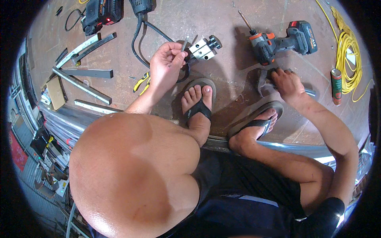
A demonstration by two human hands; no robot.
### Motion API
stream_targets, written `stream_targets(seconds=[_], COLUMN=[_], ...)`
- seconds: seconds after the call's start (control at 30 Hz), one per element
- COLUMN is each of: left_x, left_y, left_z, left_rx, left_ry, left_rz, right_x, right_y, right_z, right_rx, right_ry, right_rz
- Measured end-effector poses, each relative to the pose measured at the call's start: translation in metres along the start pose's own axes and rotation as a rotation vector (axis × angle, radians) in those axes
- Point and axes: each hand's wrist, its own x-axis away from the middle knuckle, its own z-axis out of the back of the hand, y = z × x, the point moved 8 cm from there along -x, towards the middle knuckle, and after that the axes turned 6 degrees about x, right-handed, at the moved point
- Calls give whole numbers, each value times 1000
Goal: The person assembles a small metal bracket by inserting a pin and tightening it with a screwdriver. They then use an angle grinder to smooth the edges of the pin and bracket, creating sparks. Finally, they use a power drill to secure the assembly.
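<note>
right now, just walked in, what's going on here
A person is using both bare hands over a brown surface. The left hand pinches a thin metal piece beside a silver block with a black knob. The right hand is on a dark grey object, too covered to identify. An orange-and-black drill lies just beyond that hand, untouched. Metal bars lie off to the left, and a yellow cable coil to the right.

A scuffed reddish-brown floor (pixel 194 20) spreads from ten to two o'clock, hard light throwing dark shadows. Grey corrugated sheeting (pixel 27 182) lies toward eight; shiny metal edging (pixel 301 149) gleams between three and four.
</note>
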Motion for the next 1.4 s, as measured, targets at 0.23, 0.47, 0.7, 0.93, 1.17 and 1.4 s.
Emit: stream_targets(seconds=[0.23, 0.47, 0.7, 0.93, 1.17, 1.4], left_x=[5, 4, -9, -22, -8, -102], left_y=[2, -3, 3, 14, 40, 158], left_z=[0, 1, 34, 30, 28, 91], left_rx=[-33, -33, -507, -777, -938, -873], left_ry=[15, 21, 87, 5, 82, 444], left_rz=[45, 50, -318, -505, -591, -691], right_x=[-2, -2, -5, 21, 68, 83], right_y=[0, 0, 1, 27, 130, 207], right_z=[-1, -4, -9, 8, -14, 5], right_rx=[2, -2, -110, -229, -371, -605], right_ry=[14, 9, -36, 220, 27, 314], right_rz=[6, 11, 16, 51, -243, -373])
